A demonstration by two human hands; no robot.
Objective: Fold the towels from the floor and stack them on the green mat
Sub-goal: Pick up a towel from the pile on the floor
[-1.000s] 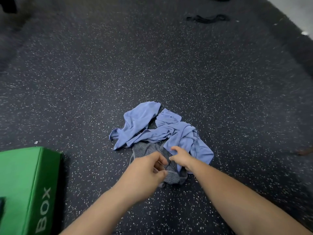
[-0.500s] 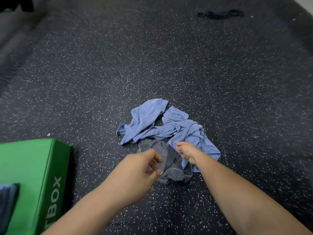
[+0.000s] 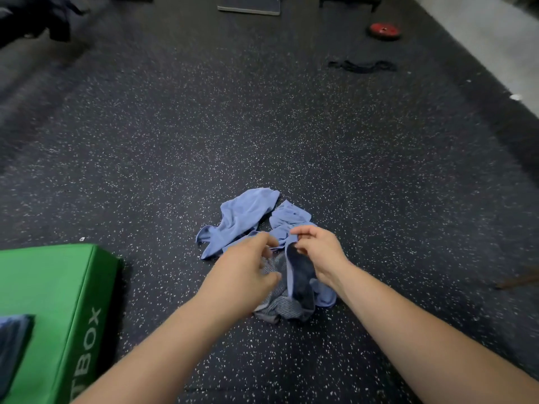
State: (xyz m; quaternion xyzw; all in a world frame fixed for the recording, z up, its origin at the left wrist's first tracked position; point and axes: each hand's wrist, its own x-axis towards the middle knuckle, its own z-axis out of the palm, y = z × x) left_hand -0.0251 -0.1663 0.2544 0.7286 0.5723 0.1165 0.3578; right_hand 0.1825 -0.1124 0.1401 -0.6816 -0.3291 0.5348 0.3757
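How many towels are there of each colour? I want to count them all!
Light blue towels: 2, it seems; they lie crumpled together on the floor, so it is hard to be sure.
Grey striped towel: 1, on the floor next to the blue ones.
Dark folded towel: 1, on the green mat.
Total: 4 towels.

Both arms are bare from the near edge of the view to the fingertips: the left forearm (image 3: 163,345) and left hand (image 3: 242,275), the right forearm (image 3: 408,330) and right hand (image 3: 320,252), uncovered throughout.
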